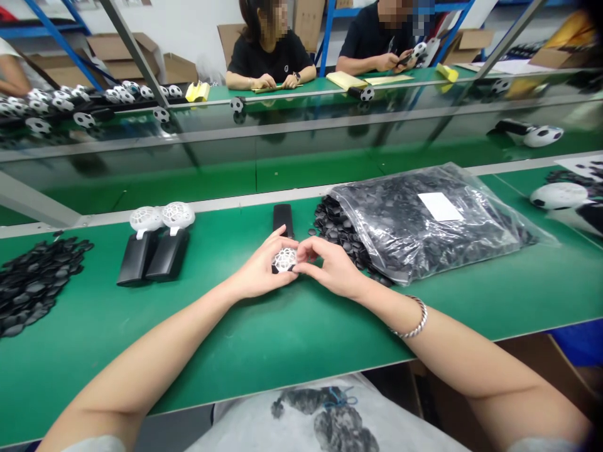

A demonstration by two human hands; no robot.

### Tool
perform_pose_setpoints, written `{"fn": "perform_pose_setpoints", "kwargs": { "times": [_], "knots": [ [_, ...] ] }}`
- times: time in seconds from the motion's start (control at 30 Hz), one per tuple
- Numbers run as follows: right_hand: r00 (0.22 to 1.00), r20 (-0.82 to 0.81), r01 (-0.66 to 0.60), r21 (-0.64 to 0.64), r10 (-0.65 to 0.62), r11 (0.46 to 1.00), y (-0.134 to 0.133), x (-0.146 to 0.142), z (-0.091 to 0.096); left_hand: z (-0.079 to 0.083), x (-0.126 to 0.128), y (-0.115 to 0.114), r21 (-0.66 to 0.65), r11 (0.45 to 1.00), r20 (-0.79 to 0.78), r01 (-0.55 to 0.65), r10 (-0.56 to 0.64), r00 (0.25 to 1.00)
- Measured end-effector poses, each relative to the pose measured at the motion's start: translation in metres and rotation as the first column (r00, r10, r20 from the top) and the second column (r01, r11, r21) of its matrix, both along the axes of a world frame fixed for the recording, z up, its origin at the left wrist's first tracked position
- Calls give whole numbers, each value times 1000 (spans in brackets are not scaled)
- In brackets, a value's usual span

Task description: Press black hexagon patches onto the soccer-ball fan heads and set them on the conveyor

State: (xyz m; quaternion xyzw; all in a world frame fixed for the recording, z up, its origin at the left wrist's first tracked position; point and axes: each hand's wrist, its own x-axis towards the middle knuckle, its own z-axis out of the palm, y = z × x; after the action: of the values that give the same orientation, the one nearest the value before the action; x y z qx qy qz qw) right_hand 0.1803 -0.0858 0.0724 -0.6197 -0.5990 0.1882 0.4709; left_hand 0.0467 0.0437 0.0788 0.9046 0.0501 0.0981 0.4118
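Note:
Between my hands is a handheld fan with a white lattice soccer-ball head and a black handle that points away from me on the green table. My left hand is wrapped round the left side of the head. At its right edge, the thumb and fingers of my right hand are pinched together; a small black piece seems to be at the fingertips, mostly hidden. Dark patches show along the head's lower rim. Right behind my right hand lies a pile of black panel pieces, spilling from a clear plastic bag.
Two more fans with white lattice heads lie at the left, near another heap of black pieces. Beyond the table's raised edge runs a green conveyor carrying soccer-ball fans. Two co-workers sit across from me.

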Motion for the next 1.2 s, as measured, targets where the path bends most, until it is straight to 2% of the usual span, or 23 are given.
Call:
{"fn": "perform_pose_setpoints", "kwargs": {
  "times": [0.13,0.23,0.33,0.63,0.87,1.07,1.2],
  "knots": [
    [996,-86,-3,-75,-3,997,4,3,3,-2,1,-1,-2,1000,1,-10,10,1000],
    [997,-67,-41,-109,34,993,7,4,7,-2,1,0,4,1000,-9,-19,19,1000],
    [997,-43,-65,-107,60,992,7,4,8,-1,1,0,1,1000,-19,-9,9,1000],
    [983,-166,-97,-84,82,992,5,8,-3,1,1,1,-25,1000,-43,-4,3,999],
    [978,-185,-112,-86,95,990,6,10,-4,-1,0,-1,12,999,-7,-33,33,999],
    [966,-243,-113,-98,87,989,10,8,-5,-5,0,-1,73,997,52,9,-13,999],
    [965,-251,-111,-104,82,988,11,7,-5,-6,2,-2,89,996,83,-18,10,996]
  ]
}}
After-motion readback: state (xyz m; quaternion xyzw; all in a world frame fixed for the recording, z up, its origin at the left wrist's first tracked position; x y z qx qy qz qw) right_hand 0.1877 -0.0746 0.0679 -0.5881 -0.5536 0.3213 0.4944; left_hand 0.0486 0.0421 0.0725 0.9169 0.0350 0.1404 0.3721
